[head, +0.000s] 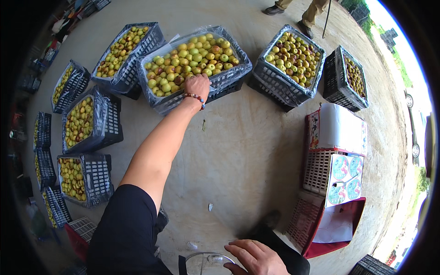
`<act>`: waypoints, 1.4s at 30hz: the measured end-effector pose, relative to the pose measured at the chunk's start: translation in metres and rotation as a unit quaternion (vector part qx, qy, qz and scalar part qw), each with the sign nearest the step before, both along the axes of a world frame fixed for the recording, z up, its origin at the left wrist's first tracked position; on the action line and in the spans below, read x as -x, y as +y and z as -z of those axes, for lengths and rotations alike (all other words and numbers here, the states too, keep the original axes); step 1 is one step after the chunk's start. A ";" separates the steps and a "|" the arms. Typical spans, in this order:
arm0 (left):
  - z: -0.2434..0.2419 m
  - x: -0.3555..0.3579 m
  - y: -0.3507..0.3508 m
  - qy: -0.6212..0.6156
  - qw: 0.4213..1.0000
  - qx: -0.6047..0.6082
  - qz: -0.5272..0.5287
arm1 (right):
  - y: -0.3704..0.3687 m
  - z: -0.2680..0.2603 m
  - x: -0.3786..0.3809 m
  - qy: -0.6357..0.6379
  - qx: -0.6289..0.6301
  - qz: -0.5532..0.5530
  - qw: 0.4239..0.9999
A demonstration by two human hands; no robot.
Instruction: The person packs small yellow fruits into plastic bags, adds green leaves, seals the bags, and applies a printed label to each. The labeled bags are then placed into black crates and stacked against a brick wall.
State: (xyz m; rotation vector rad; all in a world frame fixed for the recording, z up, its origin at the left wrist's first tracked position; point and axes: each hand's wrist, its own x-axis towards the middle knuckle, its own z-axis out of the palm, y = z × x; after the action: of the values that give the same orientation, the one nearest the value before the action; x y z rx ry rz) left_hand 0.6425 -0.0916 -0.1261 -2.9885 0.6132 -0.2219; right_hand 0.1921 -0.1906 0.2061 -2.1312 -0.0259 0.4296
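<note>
My left hand point(198, 86), with a beaded bracelet point(196, 98) at its wrist, reaches over the near edge of a dark plastic crate point(229, 84) lined with clear film. Its fingertips are among yellow-green jujubes point(188, 58), some with reddish-brown patches. They are hidden from me, so I cannot tell whether a fruit is gripped. Low in the view my right hand point(259, 258) has its thumb and fingers apart. Beside it stands a clear round container point(208, 264); whether the thumb touches the rim is unclear.
Film-lined crates of jujubes point(294, 58) stand around me, several on the left point(80, 120). On the right, red crates point(359, 206) hold papers, and a sheet of round labels point(345, 178) bears a pen-like object point(339, 184). A person's shoes point(306, 29) are beyond the crates.
</note>
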 end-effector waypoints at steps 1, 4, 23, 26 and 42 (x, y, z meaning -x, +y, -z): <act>0.002 0.001 -0.002 0.021 0.999 0.016 -0.021 | 0.002 0.000 0.007 -0.001 0.008 -0.014 1.000; 0.005 0.005 0.015 0.010 0.999 0.037 0.000 | 0.004 -0.004 0.031 -0.002 0.026 -0.063 0.998; -0.015 0.479 0.097 0.098 0.988 -0.023 0.117 | -0.041 0.084 0.079 -0.008 0.095 -0.015 0.995; -0.012 0.535 0.111 0.122 0.981 -0.018 0.150 | -0.030 0.100 0.083 -0.025 0.193 -0.060 0.979; -0.304 0.642 0.416 -0.089 0.766 0.597 -0.219 | -0.070 0.191 0.100 -0.156 0.248 -0.390 0.873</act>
State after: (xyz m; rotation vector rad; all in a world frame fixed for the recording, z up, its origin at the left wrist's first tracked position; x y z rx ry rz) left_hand 0.0010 0.3248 0.1782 -4.0061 -0.5306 -1.2502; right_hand 0.0917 -0.2601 0.0156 -2.6161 -1.1013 0.5888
